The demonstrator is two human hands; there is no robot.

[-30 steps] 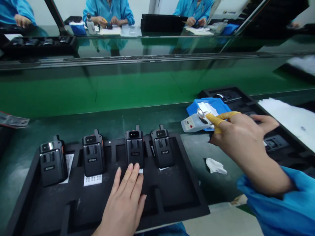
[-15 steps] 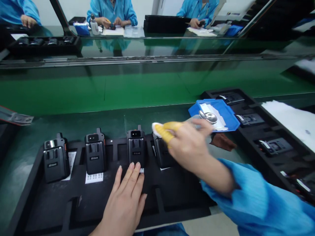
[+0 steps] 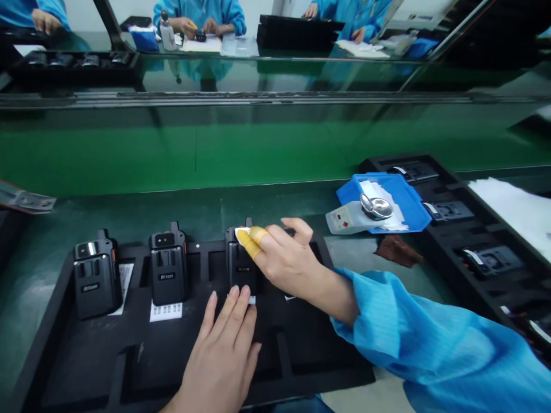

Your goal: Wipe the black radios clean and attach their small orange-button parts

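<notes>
My left hand lies with fingers stretched, its tips against the lower end of a black two-way radio marked Riton. At the radio's top, my right hand, with yellow covers on its fingertips, pinches a small white wipe against the casing. My right hand partly hides this radio and covers most of the one to its right. Two more radios, one in the middle left and one at the far left, lie in the same black foam tray. White labelled slips show beneath them.
A clear bottle with a metal top stands before a blue bin of white wipes. A brown cloth lies nearby. Another black tray holds device parts at right. Co-workers sit behind the glass partition.
My right hand has moved left with the wipe, from the rightmost radio to the top of the one by my left hand. The bottle has come into view. My left hand stays put.
</notes>
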